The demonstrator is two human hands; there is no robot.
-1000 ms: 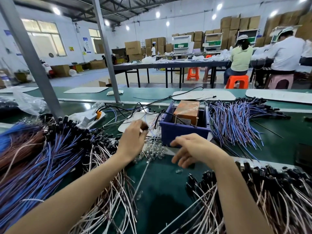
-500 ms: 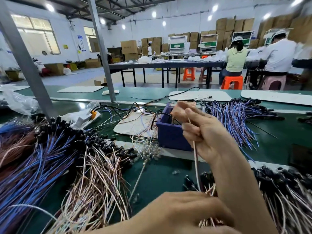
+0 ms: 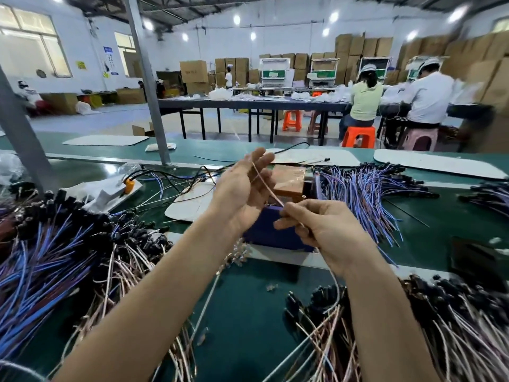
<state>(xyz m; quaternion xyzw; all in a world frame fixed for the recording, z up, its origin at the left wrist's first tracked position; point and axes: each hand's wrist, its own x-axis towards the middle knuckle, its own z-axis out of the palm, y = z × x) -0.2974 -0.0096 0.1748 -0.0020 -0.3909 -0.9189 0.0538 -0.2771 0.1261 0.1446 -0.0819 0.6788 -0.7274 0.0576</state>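
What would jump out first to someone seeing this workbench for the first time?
Your eye lands on the two hands in the middle: the right hand pinches a thin pink wire that runs up across the left hand. Around them the green bench is heaped with blue wires at left and pink wires with black ends at lower right.

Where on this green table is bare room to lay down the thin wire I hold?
Lay the thin wire on the bare green table nearest you: pinkish wires border it left, black-tipped wires right, the blue bin ahead. Both side piles are crowded.
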